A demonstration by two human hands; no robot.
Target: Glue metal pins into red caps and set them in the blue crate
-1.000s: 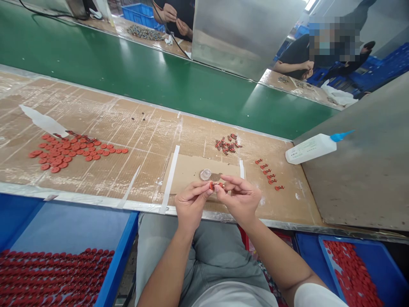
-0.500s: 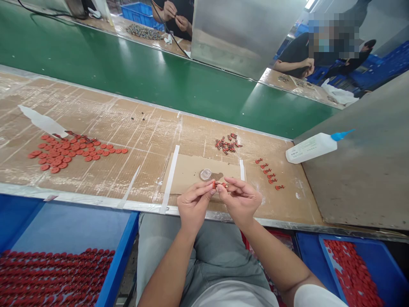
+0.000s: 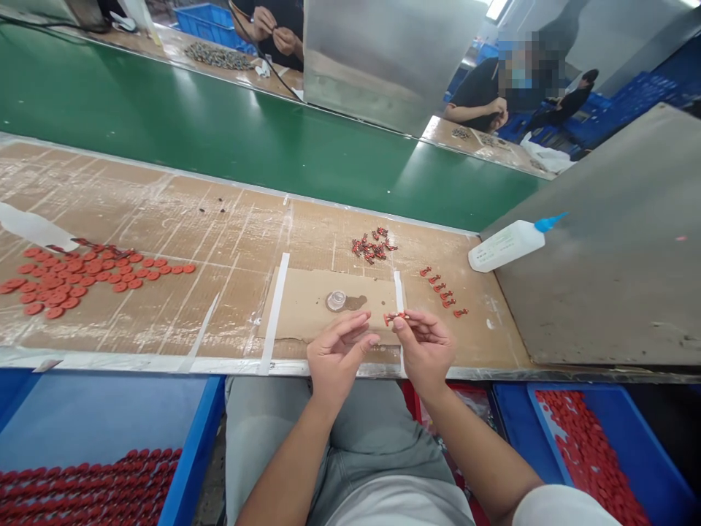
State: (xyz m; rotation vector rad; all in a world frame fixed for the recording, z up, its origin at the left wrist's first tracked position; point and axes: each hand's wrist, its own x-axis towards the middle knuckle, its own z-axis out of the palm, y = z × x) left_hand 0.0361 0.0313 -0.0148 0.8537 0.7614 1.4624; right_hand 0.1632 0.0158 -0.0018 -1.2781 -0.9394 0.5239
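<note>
Between its thumb and fingers my right hand (image 3: 430, 347) pinches a small red figure (image 3: 390, 318), over the right part of a cardboard sheet (image 3: 301, 292). My left hand (image 3: 336, 354) is apart from it, thumb and fingers spread with nothing between them. A small clear cup (image 3: 336, 300) sits on the cardboard beside a brown stain. To the right, several red figures on bases (image 3: 439, 288) form a slanting row. Behind the cardboard lies a pile of small red and black figures (image 3: 373, 247).
Red discs (image 3: 66, 277) are spread at the left near a white bag (image 3: 33, 228). A blue-tipped bottle (image 3: 507, 246) leans by the metal panel (image 3: 602, 248). Blue bins (image 3: 191, 453) with red pieces stand below the table edge. Beyond the green strip (image 3: 246, 139), people work.
My hands have parted. The red figure has left my left fingers and is now in my right hand, a little to the right. The camera view has shifted slightly.
</note>
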